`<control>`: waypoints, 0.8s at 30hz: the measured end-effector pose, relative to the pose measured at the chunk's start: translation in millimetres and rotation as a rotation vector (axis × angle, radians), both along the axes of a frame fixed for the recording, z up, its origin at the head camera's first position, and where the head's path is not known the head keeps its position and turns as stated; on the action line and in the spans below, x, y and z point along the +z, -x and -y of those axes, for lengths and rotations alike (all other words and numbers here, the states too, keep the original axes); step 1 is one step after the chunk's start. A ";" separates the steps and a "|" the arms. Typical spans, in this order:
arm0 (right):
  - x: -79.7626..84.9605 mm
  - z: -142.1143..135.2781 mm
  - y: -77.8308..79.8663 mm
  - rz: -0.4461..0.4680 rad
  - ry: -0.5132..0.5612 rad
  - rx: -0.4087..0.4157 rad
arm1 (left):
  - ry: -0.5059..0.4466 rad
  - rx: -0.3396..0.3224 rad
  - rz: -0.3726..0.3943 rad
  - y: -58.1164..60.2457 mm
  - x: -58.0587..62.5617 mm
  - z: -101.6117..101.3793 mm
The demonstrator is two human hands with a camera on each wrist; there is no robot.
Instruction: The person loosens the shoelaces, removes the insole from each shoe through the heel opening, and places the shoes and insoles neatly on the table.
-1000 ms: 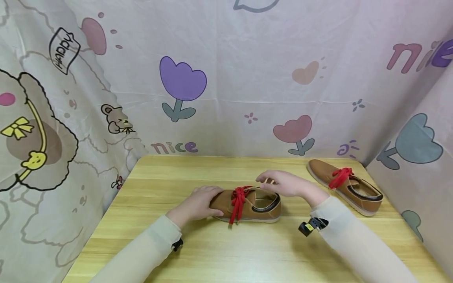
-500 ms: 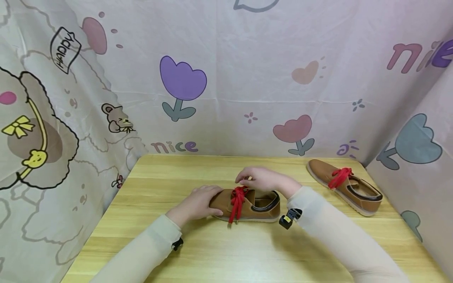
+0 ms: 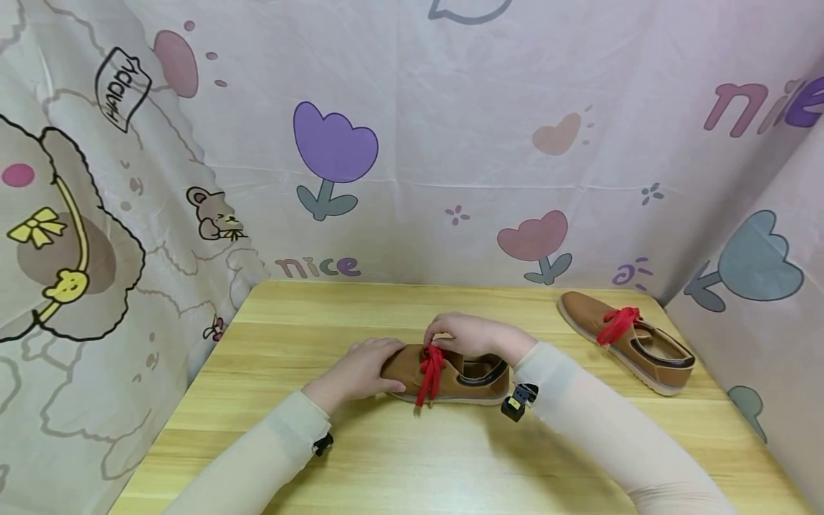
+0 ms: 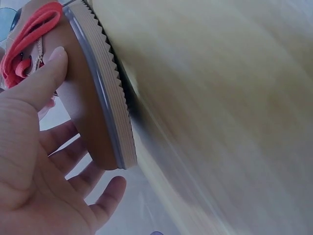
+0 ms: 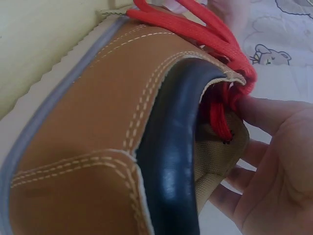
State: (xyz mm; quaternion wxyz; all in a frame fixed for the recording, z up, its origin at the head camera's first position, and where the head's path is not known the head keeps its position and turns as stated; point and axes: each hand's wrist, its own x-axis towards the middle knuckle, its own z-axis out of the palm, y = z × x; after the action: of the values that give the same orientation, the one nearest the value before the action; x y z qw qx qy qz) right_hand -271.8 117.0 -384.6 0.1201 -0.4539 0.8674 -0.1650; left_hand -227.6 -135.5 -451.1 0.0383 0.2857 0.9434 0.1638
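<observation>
A brown leather shoe (image 3: 454, 388) stands sole-down on the table, toe to the left. Its red shoelace (image 3: 430, 380) is tied in a bow whose ends hang down the near side. My left hand (image 3: 357, 368) grips the toe; in the left wrist view the thumb (image 4: 51, 73) lies on the upper and fingers reach round the other side. My right hand (image 3: 476, 336) bends over the tongue and pinches the lace at the top of the bow. In the right wrist view its thumb (image 5: 266, 112) touches the red lace beside the tongue (image 5: 212, 152); the other fingertips are hidden.
A matching brown shoe (image 3: 582, 311) with a red lace lies at an angle near the back right corner of the wooden table (image 3: 386, 458). Behind the table hangs a printed cloth (image 3: 412, 129), which also covers both sides.
My right hand has moved left from above the shoe opening and come down onto the lace. My left hand and the shoe have stayed in place.
</observation>
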 end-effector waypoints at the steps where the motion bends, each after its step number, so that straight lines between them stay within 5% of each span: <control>1: -0.3 0.1 0.2 -0.002 0.003 0.000 | 0.001 0.002 0.002 -0.1 0.1 0.1; 14: 9.0 -4.8 6.0 -0.052 0.107 -0.062 | -0.018 0.010 0.013 -2.5 3.5 -0.6; 24: 10.8 -6.6 5.9 -0.064 0.044 -0.076 | -0.018 0.013 0.015 -2.1 1.3 -0.5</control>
State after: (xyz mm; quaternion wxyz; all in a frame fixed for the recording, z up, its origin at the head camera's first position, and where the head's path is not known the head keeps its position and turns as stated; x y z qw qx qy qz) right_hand -277.7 123.6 -373.8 0.0762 -0.4283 0.8835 -0.1739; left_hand -225.5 -135.0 -449.8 0.0418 0.2788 0.9434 0.1749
